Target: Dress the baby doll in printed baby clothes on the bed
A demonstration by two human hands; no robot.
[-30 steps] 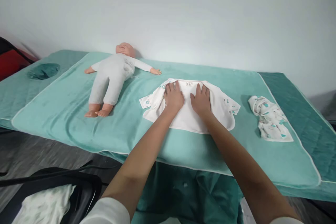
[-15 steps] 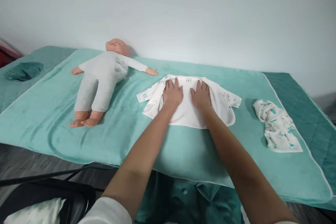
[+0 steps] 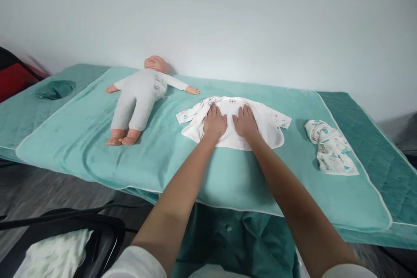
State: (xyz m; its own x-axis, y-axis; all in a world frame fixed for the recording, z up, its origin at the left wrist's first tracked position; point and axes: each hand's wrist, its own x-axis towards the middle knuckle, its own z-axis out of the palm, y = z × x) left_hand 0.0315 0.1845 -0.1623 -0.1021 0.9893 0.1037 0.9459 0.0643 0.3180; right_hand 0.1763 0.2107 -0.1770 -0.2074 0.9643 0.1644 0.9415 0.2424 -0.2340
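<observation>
A white baby shirt [image 3: 270, 124] with small teal prints lies spread on the teal blanket [image 3: 81, 139]. My left hand [image 3: 214, 122] rests flat on its left half, fingers stretched out. My right hand [image 3: 245, 121] lies flat beside it on the middle of the shirt, fingers also extended. Neither hand grips the cloth. To the left, a baby doll [image 3: 138, 95] in a grey suit lies on its back, arms out.
A crumpled printed cloth [image 3: 330, 147] lies on the blanket at the right. A dark teal cloth [image 3: 54, 89] sits at the far left. A dark bag with pale fabric [image 3: 58, 252] stands on the floor at lower left. A white wall runs behind the table.
Both hands stay flat on the shirt and have slid slightly closer together. The camera view shifted, so the doll and cloth appear displaced.
</observation>
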